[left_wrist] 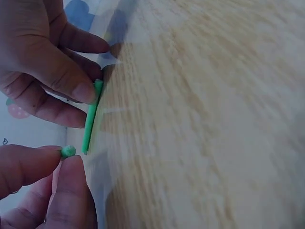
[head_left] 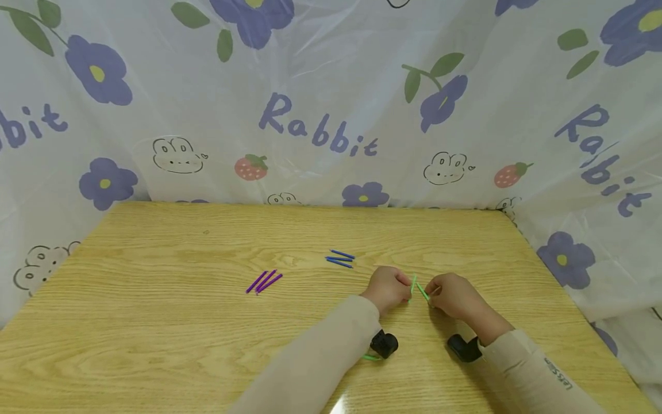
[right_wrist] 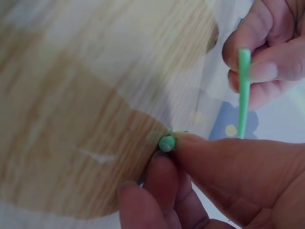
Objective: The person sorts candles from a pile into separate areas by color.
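My left hand (head_left: 389, 289) pinches a slim green stick (head_left: 413, 287), shaped like a small candle, between thumb and fingertips. Seen from the left wrist, this stick (left_wrist: 69, 151) shows only its round end. My right hand (head_left: 456, 294) pinches a second green stick (head_left: 422, 291), slanted with its far end toward the first. In the right wrist view that second stick (right_wrist: 167, 143) is end-on low in the pinch, while the left hand's stick (right_wrist: 244, 90) stands lengthwise. Both hands are close over the wooden table (head_left: 181, 345).
Several purple sticks (head_left: 264, 281) lie to the left of the hands. Several blue sticks (head_left: 339, 259) lie farther back. Another green stick (head_left: 370, 357) is partly hidden by the left sleeve and wrist camera (head_left: 385, 344). A patterned curtain (head_left: 320, 69) hangs behind the table.
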{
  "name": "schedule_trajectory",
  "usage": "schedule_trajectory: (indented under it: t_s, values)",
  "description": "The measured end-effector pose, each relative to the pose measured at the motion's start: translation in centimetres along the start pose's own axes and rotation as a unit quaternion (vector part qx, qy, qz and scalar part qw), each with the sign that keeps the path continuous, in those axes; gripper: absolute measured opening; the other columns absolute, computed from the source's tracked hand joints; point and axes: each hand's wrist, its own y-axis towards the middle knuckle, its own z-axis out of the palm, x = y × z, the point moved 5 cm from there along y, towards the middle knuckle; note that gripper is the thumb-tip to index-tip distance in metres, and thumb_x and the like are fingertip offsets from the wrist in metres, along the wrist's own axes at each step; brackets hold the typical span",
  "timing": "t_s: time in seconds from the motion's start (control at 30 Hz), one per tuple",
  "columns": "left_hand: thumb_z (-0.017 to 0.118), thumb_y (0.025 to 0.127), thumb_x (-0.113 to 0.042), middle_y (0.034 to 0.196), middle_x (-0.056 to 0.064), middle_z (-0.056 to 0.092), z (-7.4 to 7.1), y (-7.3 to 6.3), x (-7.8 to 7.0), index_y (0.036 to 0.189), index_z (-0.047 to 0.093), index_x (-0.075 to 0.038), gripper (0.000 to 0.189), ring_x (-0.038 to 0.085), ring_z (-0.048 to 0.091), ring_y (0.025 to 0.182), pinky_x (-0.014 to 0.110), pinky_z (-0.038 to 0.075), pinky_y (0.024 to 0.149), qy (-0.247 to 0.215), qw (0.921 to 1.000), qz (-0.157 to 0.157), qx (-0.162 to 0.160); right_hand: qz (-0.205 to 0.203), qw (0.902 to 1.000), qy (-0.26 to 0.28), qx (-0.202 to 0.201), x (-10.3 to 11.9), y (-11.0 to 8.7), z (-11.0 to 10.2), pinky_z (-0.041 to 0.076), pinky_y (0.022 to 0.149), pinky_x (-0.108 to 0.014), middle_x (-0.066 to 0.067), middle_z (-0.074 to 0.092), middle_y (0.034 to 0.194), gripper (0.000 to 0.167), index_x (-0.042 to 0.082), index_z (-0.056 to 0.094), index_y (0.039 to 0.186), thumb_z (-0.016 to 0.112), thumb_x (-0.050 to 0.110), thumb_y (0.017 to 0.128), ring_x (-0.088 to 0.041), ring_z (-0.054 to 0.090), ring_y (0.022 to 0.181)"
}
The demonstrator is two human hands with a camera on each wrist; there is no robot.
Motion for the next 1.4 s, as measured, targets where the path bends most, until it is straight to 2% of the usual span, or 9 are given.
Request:
schedule_trajectory:
  t_s: [0.23, 0.43, 0.53, 0.8, 1.0, 1.4]
  values:
    - [0.065, 0.077, 0.012, 0.071, 0.005, 0.059, 0.3, 0.3, -0.2, 0.086, 0.067, 0.001, 0.014, 0.012, 0.052, 0.059, 0.02, 0.043, 0.055, 0.06, 0.9982, 0.005, 0.001, -0.005, 1.0, -0.002, -0.004, -0.1, 0.0, -0.1, 0.052, 0.064, -0.036, -0.015, 0.069, 0.09, 0.015, -0.005, 0.067, 0.099, 0.062, 0.0, 0.085, -0.023, 0.065, 0.077]
    - [0.065, 0.078, 0.008, 0.08, 0.008, 0.062, 0.6, 0.3, -0.5, 0.083, 0.067, -0.002, 0.011, 0.013, 0.049, 0.067, 0.021, 0.041, 0.058, 0.132, 0.9906, 0.035, -0.004, -0.007, 0.9999, 0.0, -0.007, -0.1, 0.0, -0.2, 0.051, 0.065, -0.036, -0.014, 0.069, 0.089, 0.016, -0.005, 0.068, 0.098, 0.062, 0.0, 0.084, -0.022, 0.064, 0.077]
    - [0.064, 0.08, 0.007, 0.082, 0.008, 0.062, 0.7, 0.1, -0.7, 0.083, 0.066, -0.003, 0.011, 0.014, 0.049, 0.07, 0.023, 0.041, 0.06, 0.154, 0.987, 0.046, -0.003, -0.008, 0.9999, 0.0, -0.008, -0.2, 0.0, -0.3, 0.051, 0.065, -0.036, -0.014, 0.069, 0.089, 0.016, -0.005, 0.068, 0.098, 0.061, -0.001, 0.084, -0.022, 0.064, 0.077]
    - [0.065, 0.08, 0.006, 0.084, 0.007, 0.063, 1.0, -0.1, -1.0, 0.085, 0.064, -0.003, 0.01, 0.015, 0.051, 0.072, 0.025, 0.045, 0.064, 0.185, 0.981, 0.058, 0.0, -0.002, 1.0, -0.004, -0.007, -0.3, 0.1, -0.2, 0.052, 0.067, -0.037, -0.015, 0.069, 0.091, 0.017, -0.005, 0.068, 0.1, 0.061, -0.001, 0.085, -0.024, 0.065, 0.08]
    - [0.065, 0.082, 0.006, 0.087, 0.008, 0.064, 0.8, -0.1, -0.9, 0.087, 0.065, -0.003, 0.01, 0.016, 0.052, 0.074, 0.026, 0.045, 0.064, 0.186, 0.9814, 0.047, 0.004, 0.003, 1.0, -0.002, -0.007, -0.2, 0.1, -0.1, 0.052, 0.067, -0.037, -0.015, 0.069, 0.092, 0.018, -0.006, 0.068, 0.101, 0.061, -0.001, 0.085, -0.023, 0.065, 0.08]
    - [0.067, 0.081, 0.006, 0.08, 0.004, 0.059, 1.2, 0.1, -0.8, 0.084, 0.063, -0.004, 0.011, 0.015, 0.05, 0.071, 0.025, 0.044, 0.06, 0.191, 0.9808, 0.038, 0.004, 0.005, 1.0, 0.002, -0.007, -0.2, 0.0, 0.1, 0.053, 0.068, -0.038, -0.015, 0.069, 0.092, 0.018, -0.006, 0.068, 0.101, 0.061, -0.001, 0.085, -0.024, 0.065, 0.08]
